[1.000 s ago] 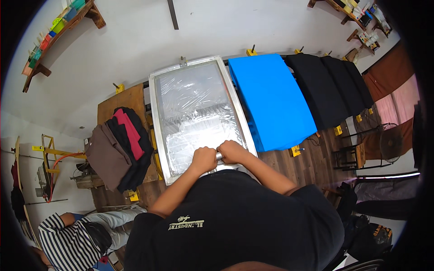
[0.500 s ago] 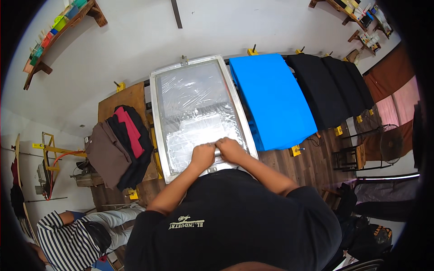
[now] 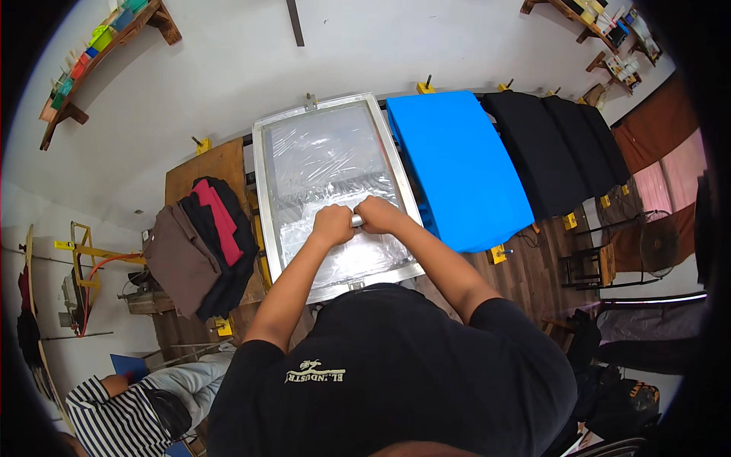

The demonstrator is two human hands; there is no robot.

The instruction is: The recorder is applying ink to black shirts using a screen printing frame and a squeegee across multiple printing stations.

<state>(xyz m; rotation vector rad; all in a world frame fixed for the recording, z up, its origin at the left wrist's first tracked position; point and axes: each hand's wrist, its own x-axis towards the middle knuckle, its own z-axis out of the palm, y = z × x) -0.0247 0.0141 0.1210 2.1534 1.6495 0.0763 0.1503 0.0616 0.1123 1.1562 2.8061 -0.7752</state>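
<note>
My left hand (image 3: pixel 333 225) and my right hand (image 3: pixel 378 216) are side by side, fingers wrapped round a silver bar-like handle (image 3: pixel 356 221). Only a short piece of it shows between my fists, so its exact kind cannot be told. Both hands are over the lower middle of a screen-printing frame (image 3: pixel 269 190) with a pale metal rim. Wrinkled clear film (image 3: pixel 324 148) covers the inside of this frame and reflects the light. Whatever the handle joins below is hidden by my hands and the glare.
Right of the frame lies a bright blue cloth-covered board (image 3: pixel 461 171), then several black ones (image 3: pixel 537 152). A wooden board (image 3: pixel 204 169) at left bears brown, black and crimson garments (image 3: pixel 183 251). At lower left is another person in a striped shirt (image 3: pixel 122 415). Shelves (image 3: pixel 103 68) hang above.
Both my hands have moved away from my body, up along the frame, still gripping the handle. The other person at lower left has shifted slightly.
</note>
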